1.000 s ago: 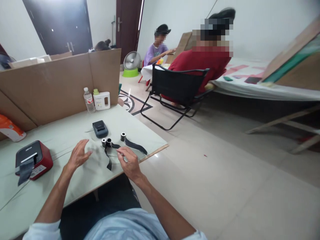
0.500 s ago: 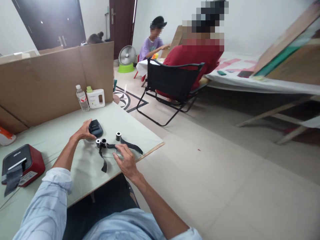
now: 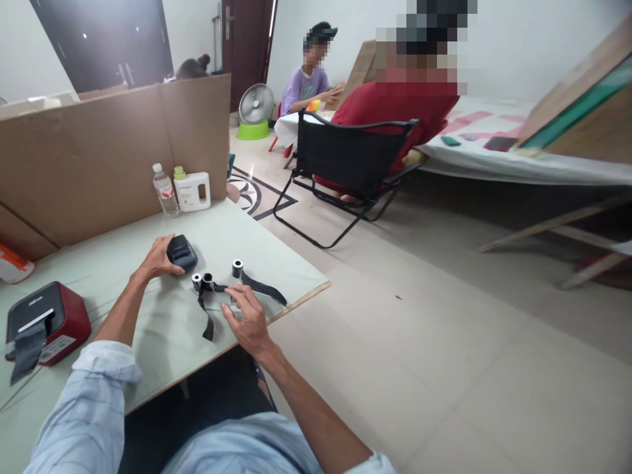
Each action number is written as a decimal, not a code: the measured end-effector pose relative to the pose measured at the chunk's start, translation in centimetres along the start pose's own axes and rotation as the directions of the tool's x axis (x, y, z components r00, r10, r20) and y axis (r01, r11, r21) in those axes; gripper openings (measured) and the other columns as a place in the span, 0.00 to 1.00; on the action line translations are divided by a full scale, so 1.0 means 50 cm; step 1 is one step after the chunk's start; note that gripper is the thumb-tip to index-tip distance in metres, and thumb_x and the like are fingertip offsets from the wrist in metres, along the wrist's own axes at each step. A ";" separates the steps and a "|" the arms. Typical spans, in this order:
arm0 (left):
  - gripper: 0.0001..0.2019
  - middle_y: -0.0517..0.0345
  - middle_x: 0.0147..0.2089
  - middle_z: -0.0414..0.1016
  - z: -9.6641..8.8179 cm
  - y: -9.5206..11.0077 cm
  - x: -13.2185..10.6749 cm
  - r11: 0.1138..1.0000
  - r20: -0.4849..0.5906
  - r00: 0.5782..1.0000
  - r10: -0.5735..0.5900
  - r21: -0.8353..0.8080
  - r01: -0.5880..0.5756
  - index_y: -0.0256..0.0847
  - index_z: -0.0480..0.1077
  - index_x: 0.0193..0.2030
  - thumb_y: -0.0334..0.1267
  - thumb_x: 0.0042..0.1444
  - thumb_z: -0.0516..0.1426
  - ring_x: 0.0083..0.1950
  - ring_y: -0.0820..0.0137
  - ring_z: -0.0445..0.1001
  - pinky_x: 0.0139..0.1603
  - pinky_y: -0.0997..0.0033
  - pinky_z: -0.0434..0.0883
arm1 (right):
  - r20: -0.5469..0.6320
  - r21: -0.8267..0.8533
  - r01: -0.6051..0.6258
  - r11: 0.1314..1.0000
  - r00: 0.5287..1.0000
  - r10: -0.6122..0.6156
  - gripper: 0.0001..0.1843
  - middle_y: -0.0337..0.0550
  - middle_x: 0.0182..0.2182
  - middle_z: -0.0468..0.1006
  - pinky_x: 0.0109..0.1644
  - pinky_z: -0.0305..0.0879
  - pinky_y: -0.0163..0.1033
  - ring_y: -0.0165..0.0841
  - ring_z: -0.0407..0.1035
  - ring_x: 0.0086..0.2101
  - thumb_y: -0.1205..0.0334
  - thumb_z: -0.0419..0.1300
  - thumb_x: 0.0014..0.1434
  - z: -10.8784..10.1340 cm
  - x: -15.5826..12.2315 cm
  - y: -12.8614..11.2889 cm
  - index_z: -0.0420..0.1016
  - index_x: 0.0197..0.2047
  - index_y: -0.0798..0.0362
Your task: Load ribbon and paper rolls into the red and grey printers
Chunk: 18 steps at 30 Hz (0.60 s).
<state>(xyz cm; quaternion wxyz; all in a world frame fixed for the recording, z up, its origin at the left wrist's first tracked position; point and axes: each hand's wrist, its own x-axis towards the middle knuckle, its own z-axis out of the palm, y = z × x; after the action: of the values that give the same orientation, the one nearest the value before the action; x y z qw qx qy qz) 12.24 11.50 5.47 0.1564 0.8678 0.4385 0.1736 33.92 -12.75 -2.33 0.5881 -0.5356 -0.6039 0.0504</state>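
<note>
- L hand is gripping dark-blue printer-like device, thumb + fingers spanning its L side; it's sitting on tabletop, just beyond paired rolls
- R hand is hanging near pair's black strip, fingers loosely spread; contact w/ strip: can't tell
- 3rd roll is standing apart, R of pair, trailing black strip
- red/blk printer is sitting far L

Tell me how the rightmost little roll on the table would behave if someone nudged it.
The roll seems to stand on end, so it would probably slide or tip before rolling. Its dark strip looks thin and curves along the table, so that part is likely floppy and might drag behind.
</note>
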 end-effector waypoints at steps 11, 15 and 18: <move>0.58 0.44 0.67 0.64 -0.079 -0.055 -0.208 0.996 -0.093 0.995 -0.035 0.075 0.042 0.42 0.58 0.74 0.51 0.34 0.74 0.69 0.45 0.65 0.72 0.43 0.65 | 0.063 0.023 0.192 0.981 0.979 -0.194 0.11 0.51 0.45 0.81 0.55 0.77 0.50 0.41 0.76 0.47 0.65 0.59 0.68 0.007 0.016 -0.089 0.80 0.51 0.51; 0.56 0.43 0.67 0.64 -0.068 -0.071 -0.245 0.995 -0.083 0.995 -0.062 0.078 0.069 0.41 0.58 0.73 0.50 0.36 0.73 0.70 0.45 0.65 0.72 0.42 0.64 | 0.177 -0.045 0.180 0.983 0.969 -0.169 0.16 0.55 0.52 0.79 0.58 0.76 0.52 0.45 0.74 0.52 0.66 0.63 0.64 0.025 -0.005 -0.113 0.78 0.55 0.54; 0.56 0.42 0.68 0.63 -0.059 -0.078 -0.255 0.994 -0.062 0.995 -0.082 0.068 0.086 0.40 0.57 0.73 0.49 0.37 0.73 0.70 0.45 0.64 0.72 0.43 0.64 | 0.246 -0.148 0.102 0.984 0.967 -0.063 0.22 0.56 0.56 0.77 0.61 0.75 0.56 0.48 0.72 0.56 0.66 0.64 0.61 0.031 -0.020 -0.104 0.76 0.59 0.54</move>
<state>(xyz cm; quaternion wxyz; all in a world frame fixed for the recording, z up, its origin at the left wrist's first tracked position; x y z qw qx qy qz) 1.11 3.64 4.36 0.1197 0.8480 0.4850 0.1768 29.42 -14.80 0.14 0.4673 -0.5452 -0.6948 0.0418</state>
